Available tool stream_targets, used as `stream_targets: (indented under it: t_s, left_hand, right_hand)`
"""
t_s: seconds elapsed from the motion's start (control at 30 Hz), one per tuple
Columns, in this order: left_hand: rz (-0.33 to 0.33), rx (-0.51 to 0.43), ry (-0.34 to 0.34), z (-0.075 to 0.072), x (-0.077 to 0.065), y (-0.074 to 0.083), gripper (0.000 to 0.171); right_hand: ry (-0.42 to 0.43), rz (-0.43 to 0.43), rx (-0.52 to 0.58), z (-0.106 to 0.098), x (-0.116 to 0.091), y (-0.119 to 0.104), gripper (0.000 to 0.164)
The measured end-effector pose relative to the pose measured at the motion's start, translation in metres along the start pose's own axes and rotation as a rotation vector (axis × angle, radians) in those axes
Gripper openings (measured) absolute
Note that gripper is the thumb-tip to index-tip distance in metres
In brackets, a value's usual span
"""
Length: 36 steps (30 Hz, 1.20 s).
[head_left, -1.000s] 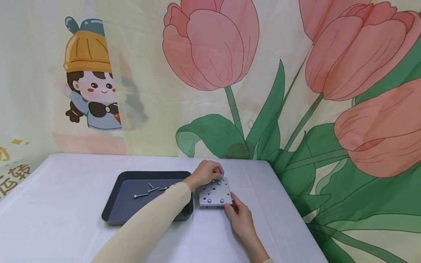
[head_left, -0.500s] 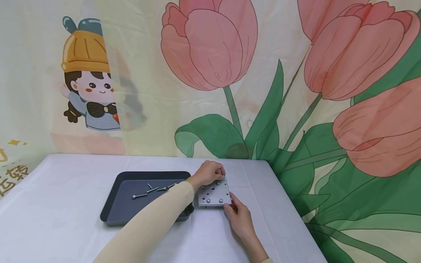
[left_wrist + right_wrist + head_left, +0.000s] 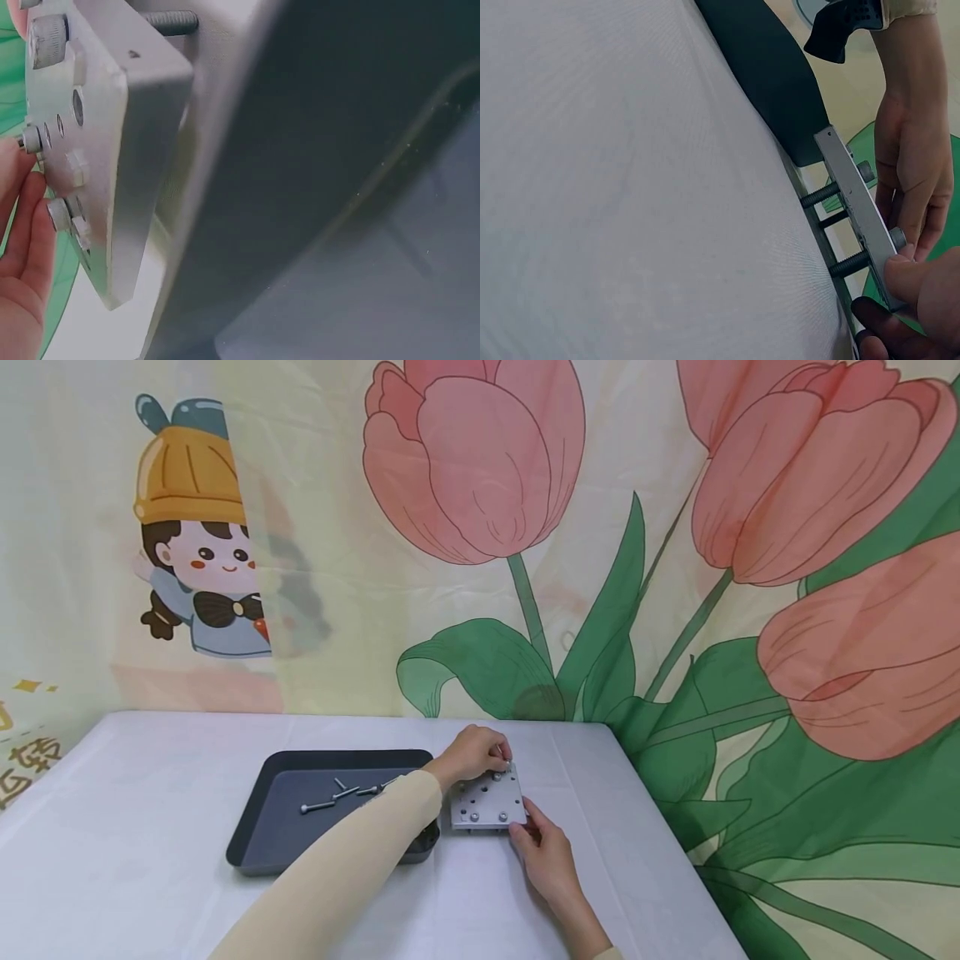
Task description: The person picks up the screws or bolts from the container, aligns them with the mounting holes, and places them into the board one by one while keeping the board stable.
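Observation:
A silver metal plate [image 3: 486, 802] with drilled holes lies beside the tray, raised off the white cloth on bolt shanks [image 3: 850, 264] that stick out below. Socket-head bolts [image 3: 503, 817] sit in it along the near edge. At the far right corner my left hand [image 3: 472, 753] pinches a bolt [image 3: 30, 139] by its head between thumb and fingertips. Another bolt head [image 3: 58, 214] shows close to those fingers. My right hand [image 3: 551, 860] grips the plate's near right corner, with the thumb [image 3: 906, 276] on the edge and other fingers curled underneath.
A dark grey tray [image 3: 262, 827] stands left of the plate, close to it, with several loose bolts [image 3: 318, 807] inside. My left forearm [image 3: 337, 868] crosses over the tray. Behind the white-covered table [image 3: 135, 827] hangs a printed tulip curtain [image 3: 480, 468].
My left fingertips shift slightly at the bolt on the far corner. My right hand keeps the same hold on the plate. Otherwise only the head view drifts a little.

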<state>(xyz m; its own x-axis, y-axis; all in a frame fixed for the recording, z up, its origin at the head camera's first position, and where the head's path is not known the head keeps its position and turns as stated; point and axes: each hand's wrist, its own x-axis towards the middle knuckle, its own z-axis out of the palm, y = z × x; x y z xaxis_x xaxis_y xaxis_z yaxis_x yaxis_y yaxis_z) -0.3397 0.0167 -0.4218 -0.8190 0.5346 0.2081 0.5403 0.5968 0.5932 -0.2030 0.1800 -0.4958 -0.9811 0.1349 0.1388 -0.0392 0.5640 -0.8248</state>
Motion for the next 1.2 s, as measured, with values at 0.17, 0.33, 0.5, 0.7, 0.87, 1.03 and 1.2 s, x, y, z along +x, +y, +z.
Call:
stream_targets:
  t_s: [0.17,0.33,0.5,0.7,0.87,1.03,1.2]
  left_hand:
    - [0.006,0.023,-0.011,0.000,0.000,-0.004,0.004]
    - [-0.015,0.027,-0.042,-0.006,-0.003,-0.004,0.008]
    - [0.001,0.053,-0.036,-0.027,-0.013,-0.008,0.011]
    - [-0.005,0.065,-0.009,-0.071,-0.033,-0.017,0.013]
    - [0.011,0.121,-0.002,-0.100,-0.054,-0.031,0.013]
    - [0.028,0.181,-0.016,-0.116,-0.078,-0.048,0.014]
    - [-0.002,0.194,-0.041,-0.121,-0.100,-0.069,0.017]
  right_hand:
    - [-0.008,-0.006,-0.001,0.002,0.000,0.000,0.054]
    - [-0.009,-0.004,-0.001,0.003,-0.001,-0.002,0.054]
    - [-0.011,-0.004,-0.002,0.006,-0.002,-0.005,0.054]
    - [0.016,-0.005,-0.023,0.006,-0.003,-0.007,0.055]
    - [0.037,0.008,-0.027,0.004,-0.003,-0.006,0.054]
    - [0.038,0.014,-0.030,0.003,-0.003,-0.003,0.054]
    - [0.033,0.005,-0.024,0.005,-0.004,-0.003,0.055]
